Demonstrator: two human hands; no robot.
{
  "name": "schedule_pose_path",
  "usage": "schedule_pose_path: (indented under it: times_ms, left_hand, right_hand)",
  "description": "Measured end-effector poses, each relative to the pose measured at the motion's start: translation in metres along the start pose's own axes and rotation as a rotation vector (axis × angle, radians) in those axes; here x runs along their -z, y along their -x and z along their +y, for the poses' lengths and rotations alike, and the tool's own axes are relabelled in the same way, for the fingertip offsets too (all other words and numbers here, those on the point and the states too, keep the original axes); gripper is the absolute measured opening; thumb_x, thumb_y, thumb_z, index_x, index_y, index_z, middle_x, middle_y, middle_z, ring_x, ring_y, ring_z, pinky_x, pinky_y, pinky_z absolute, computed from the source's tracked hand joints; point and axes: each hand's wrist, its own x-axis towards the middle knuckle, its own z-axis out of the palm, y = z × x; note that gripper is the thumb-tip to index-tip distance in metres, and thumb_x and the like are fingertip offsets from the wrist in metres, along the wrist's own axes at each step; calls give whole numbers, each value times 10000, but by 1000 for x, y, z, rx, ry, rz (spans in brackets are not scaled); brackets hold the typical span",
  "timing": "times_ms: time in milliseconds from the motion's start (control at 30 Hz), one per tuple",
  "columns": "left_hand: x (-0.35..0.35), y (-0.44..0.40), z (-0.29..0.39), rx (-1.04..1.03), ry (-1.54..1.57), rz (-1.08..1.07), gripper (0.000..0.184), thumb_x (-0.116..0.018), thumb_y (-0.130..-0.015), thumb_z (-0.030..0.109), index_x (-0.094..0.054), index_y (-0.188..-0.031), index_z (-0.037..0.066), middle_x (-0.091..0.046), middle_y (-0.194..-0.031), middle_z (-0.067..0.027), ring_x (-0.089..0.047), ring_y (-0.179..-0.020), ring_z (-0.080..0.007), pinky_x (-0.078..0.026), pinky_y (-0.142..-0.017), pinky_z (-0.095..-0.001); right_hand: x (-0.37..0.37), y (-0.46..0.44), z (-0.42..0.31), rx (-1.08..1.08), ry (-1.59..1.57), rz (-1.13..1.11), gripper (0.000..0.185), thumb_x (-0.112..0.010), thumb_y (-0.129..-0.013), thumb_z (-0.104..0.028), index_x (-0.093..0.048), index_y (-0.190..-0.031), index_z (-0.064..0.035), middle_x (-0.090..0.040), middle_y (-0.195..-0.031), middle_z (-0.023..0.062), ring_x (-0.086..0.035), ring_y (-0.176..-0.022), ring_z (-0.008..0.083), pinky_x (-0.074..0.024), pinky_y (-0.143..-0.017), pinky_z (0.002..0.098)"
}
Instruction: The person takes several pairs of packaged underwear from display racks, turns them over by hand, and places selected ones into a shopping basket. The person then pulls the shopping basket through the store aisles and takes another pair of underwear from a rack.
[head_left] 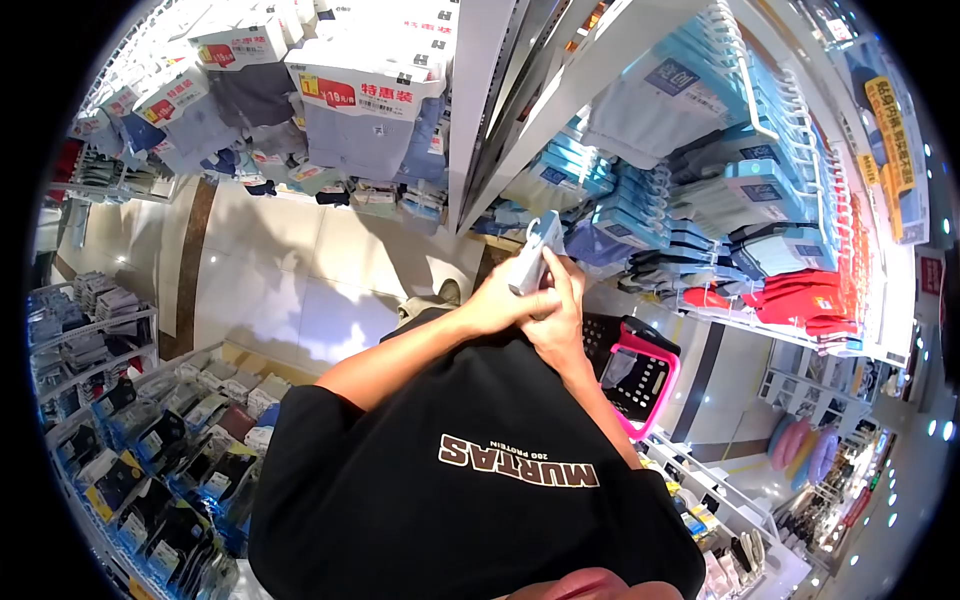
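Observation:
A small pack of socks [538,250] with a light blue card and a white hook is held up in front of the black shirt. My left hand [497,300] grips its lower left side, with the thumb pointing right. On the other side, my right hand [562,312] has its fingers closed on the pack's right edge. The two hands meet just below the pack. Part of the pack is hidden by the fingers. Just beyond it hang sock packs with blue cards [625,215] on hooks.
Grey sock packs [360,120] hang at the upper left beside a white shelf upright [482,100]. Red socks [800,300] hang to the right. A black basket with a pink rim [650,405] is right of my right forearm. Packaged goods [170,470] fill a bin at the lower left.

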Motion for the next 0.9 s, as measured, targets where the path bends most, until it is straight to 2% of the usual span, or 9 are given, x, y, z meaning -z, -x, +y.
schedule_pose_path:
  times_ms: [100, 167, 367, 500, 533, 567, 667, 800, 900]
  left_hand:
    - [9, 1, -18, 131, 333, 228, 254, -662, -927, 198, -659, -1086, 0, -682, -933, -41, -640, -821, -106, -525, -731, -278]
    - [16, 2, -32, 153, 377, 281, 233, -660, -916, 170, -678, -1043, -24, -695, -922, -70, -642, -786, -112, -520, -689, -269]
    - [5, 4, -26, 141, 369, 340, 230, -643, -920, 161, -675, -1046, -29, -697, -942, -76, -650, -818, -124, -526, -717, -278]
    - [-16, 9, 5, 270, 198, 343, 315, -620, -944, 238, -642, -1141, -6, -681, -949, -58, -643, -846, -123, -528, -734, -285]
    - [-10, 3, -13, 208, 205, 135, 381, -630, -947, 282, -604, -1192, -8, -657, -998, -60, -626, -916, -128, -515, -800, -291]
    - [-11, 3, -17, 188, 153, 24, 575, -622, -959, 308, -431, -1402, -6, -559, -1256, -113, -550, -1126, -174, -468, -942, -321]
    - [-11, 5, -25, 86, 169, -41, 740, -614, -971, 307, -239, -1526, -8, -450, -1421, -131, -462, -1270, -190, -411, -1032, -329]
    - [-17, 7, -27, 112, 146, 14, 428, -647, -956, 226, -525, -1282, -22, -636, -1127, -89, -612, -999, -134, -493, -880, -296]
    - [-10, 6, -32, 204, 42, 41, 286, -650, -952, 206, -618, -1122, -23, -663, -980, -47, -619, -874, -107, -510, -798, -273]
  right_hand:
    - [-1, 3, 8, -130, -301, -39, 593, -792, -755, -37, -582, -1309, -54, -530, -1298, 130, -591, -1100, 217, -535, -862, 306]
    - [-1, 4, 8, -177, -421, 38, 385, -742, -818, -10, -640, -1189, -1, -599, -1170, 94, -623, -1004, 151, -528, -853, 284]
    - [6, 5, 13, -237, -344, 94, 366, -709, -851, 2, -619, -1206, 12, -627, -1114, 76, -622, -1011, 146, -505, -881, 279]
    - [1, 9, 11, -16, 52, -6, 792, -857, -711, -158, -471, -1397, -76, -478, -1371, 174, -483, -1259, 312, -461, -988, 404]
    - [-4, 10, 12, -31, 43, 2, 911, -884, -668, -177, -407, -1436, -72, -436, -1404, 181, -430, -1300, 346, -423, -1032, 433]
    - [-10, 12, 16, -9, -108, 74, 873, -847, -702, -149, -391, -1441, -62, -444, -1390, 188, -460, -1277, 344, -432, -1020, 435]
    - [-8, 11, 39, -118, -196, 157, 644, -744, -800, -98, -455, -1370, -22, -540, -1259, 179, -553, -1150, 309, -458, -973, 399]
    - [3, -2, 55, -326, -499, 365, 348, -694, -895, -55, -562, -1210, 10, -674, -1050, 71, -626, -922, 138, -498, -835, 281]
    - [13, -16, 69, -367, -685, 405, 270, -688, -889, -20, -604, -1145, -15, -667, -1025, 35, -604, -869, 117, -483, -776, 262]
